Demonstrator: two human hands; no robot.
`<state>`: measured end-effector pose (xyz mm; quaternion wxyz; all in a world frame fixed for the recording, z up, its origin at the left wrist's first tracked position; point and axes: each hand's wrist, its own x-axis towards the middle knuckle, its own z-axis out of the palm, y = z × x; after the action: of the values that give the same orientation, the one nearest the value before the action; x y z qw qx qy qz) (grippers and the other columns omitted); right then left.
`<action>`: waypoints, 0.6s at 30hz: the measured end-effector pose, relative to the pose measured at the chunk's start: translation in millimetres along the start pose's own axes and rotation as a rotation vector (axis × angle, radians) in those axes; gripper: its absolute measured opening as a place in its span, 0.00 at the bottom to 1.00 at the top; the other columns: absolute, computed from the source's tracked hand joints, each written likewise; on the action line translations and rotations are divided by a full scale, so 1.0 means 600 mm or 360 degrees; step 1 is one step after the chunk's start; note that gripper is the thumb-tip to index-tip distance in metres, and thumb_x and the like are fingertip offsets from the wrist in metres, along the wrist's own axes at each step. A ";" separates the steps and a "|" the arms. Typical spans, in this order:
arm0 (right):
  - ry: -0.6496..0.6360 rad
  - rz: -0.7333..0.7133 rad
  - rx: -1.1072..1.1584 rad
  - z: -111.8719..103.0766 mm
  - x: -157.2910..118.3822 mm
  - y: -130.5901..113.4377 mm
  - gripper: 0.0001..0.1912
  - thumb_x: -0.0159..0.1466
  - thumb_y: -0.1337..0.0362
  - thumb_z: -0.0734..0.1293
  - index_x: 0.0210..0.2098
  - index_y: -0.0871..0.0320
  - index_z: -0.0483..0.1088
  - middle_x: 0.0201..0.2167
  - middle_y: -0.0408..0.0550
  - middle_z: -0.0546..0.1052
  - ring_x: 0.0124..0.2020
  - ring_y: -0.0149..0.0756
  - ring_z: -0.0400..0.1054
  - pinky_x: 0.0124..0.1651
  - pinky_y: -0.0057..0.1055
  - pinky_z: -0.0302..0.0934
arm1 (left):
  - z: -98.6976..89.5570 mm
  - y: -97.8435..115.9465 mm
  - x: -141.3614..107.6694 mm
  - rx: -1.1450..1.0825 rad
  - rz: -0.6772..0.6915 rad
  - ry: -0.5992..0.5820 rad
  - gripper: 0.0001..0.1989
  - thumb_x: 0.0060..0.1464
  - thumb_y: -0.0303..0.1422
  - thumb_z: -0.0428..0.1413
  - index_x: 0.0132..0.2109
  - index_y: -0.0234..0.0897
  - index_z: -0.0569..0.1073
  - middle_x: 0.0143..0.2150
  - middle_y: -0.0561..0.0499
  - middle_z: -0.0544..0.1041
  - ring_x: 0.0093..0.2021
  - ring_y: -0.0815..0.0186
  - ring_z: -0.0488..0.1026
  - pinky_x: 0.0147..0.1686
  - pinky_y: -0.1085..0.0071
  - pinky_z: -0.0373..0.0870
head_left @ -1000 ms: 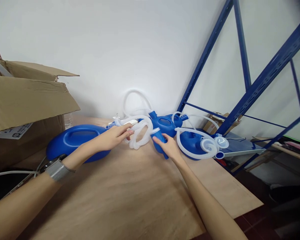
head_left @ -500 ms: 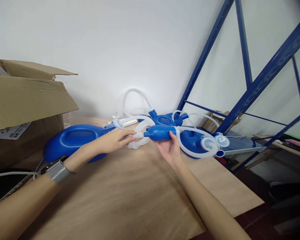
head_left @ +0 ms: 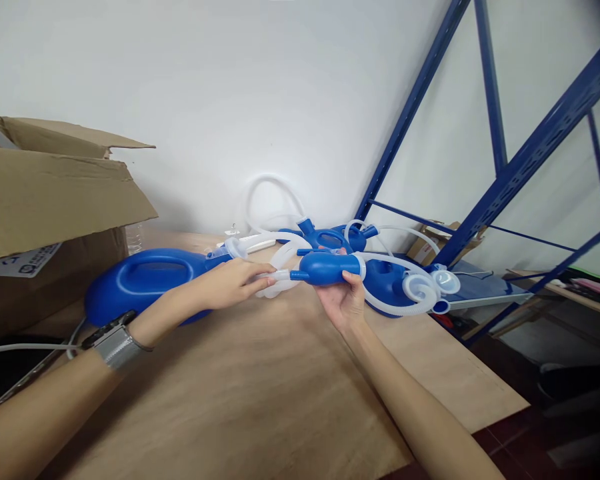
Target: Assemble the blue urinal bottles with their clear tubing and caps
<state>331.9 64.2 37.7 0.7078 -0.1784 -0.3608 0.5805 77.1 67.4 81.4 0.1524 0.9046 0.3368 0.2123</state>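
Our left fingers (head_left: pixel 263 277) clamp the white hose end (head_left: pixel 281 275); our right fingers (head_left: pixel 349 279) grip the blue piece (head_left: pixel 325 267) just beside it.

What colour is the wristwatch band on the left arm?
The watch band is silvery grey, seen best in the head view.

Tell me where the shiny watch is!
In the head view, the watch is at the lower left, on the person's left wrist, near the big blue jug.
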 end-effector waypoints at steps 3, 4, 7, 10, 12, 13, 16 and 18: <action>0.0042 0.0018 0.0046 0.000 0.000 -0.002 0.26 0.55 0.62 0.71 0.54 0.46 0.71 0.58 0.45 0.78 0.65 0.48 0.67 0.68 0.59 0.59 | 0.000 0.003 0.000 0.0005 0.0004 -0.0008 0.22 0.70 0.47 0.43 0.47 0.41 0.78 0.42 0.48 0.82 0.41 0.59 0.77 0.45 0.66 0.70; 0.0042 0.0023 0.0051 -0.001 0.000 -0.003 0.26 0.56 0.62 0.71 0.54 0.46 0.71 0.58 0.46 0.78 0.65 0.48 0.67 0.68 0.59 0.58 | 0.000 0.003 0.000 0.0001 0.0004 0.0006 0.22 0.71 0.47 0.43 0.47 0.41 0.78 0.41 0.48 0.82 0.41 0.59 0.77 0.45 0.66 0.70; 0.0028 0.0029 0.0043 -0.002 0.001 -0.003 0.24 0.55 0.62 0.71 0.52 0.46 0.71 0.55 0.45 0.79 0.64 0.49 0.67 0.68 0.61 0.58 | 0.000 0.002 -0.001 -0.0010 0.0005 0.0039 0.22 0.70 0.47 0.43 0.48 0.41 0.77 0.41 0.48 0.82 0.41 0.59 0.77 0.45 0.65 0.70; 0.0017 0.0021 0.0026 -0.003 0.001 -0.002 0.23 0.55 0.61 0.72 0.51 0.46 0.72 0.55 0.45 0.79 0.64 0.48 0.68 0.68 0.60 0.58 | 0.001 0.001 -0.001 0.0005 -0.0001 0.0036 0.22 0.70 0.47 0.43 0.49 0.41 0.77 0.41 0.48 0.82 0.41 0.58 0.77 0.46 0.65 0.70; 0.0012 0.0011 0.0013 -0.004 0.001 -0.002 0.22 0.55 0.59 0.74 0.50 0.46 0.72 0.57 0.46 0.78 0.65 0.50 0.67 0.67 0.61 0.59 | 0.003 0.001 -0.001 0.0029 -0.0013 0.0030 0.22 0.71 0.47 0.43 0.50 0.42 0.77 0.42 0.47 0.82 0.42 0.57 0.78 0.46 0.64 0.70; 0.0008 0.0008 0.0007 -0.003 0.002 -0.003 0.22 0.56 0.56 0.75 0.49 0.46 0.72 0.58 0.46 0.78 0.66 0.51 0.66 0.66 0.61 0.60 | 0.004 0.002 -0.001 0.0045 -0.0017 0.0032 0.22 0.71 0.47 0.43 0.49 0.42 0.77 0.42 0.47 0.82 0.43 0.57 0.78 0.46 0.64 0.70; 0.0006 -0.0001 0.0003 -0.003 0.003 -0.004 0.26 0.54 0.50 0.78 0.50 0.46 0.72 0.60 0.47 0.76 0.67 0.53 0.64 0.65 0.62 0.61 | 0.006 0.006 0.000 0.0071 -0.0022 0.0056 0.22 0.71 0.48 0.43 0.50 0.42 0.76 0.43 0.46 0.82 0.43 0.56 0.78 0.46 0.64 0.70; 0.0010 -0.0006 -0.0003 -0.003 0.004 -0.005 0.27 0.54 0.52 0.78 0.51 0.46 0.72 0.60 0.47 0.77 0.67 0.53 0.65 0.65 0.62 0.62 | 0.006 0.008 0.000 0.0053 -0.0028 0.0067 0.23 0.71 0.49 0.41 0.49 0.42 0.76 0.42 0.46 0.82 0.42 0.57 0.77 0.46 0.64 0.70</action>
<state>335.6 65.9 38.9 0.7098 -0.1802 -0.3593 0.5784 81.6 63.3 80.2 0.1321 0.8993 0.3514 0.2243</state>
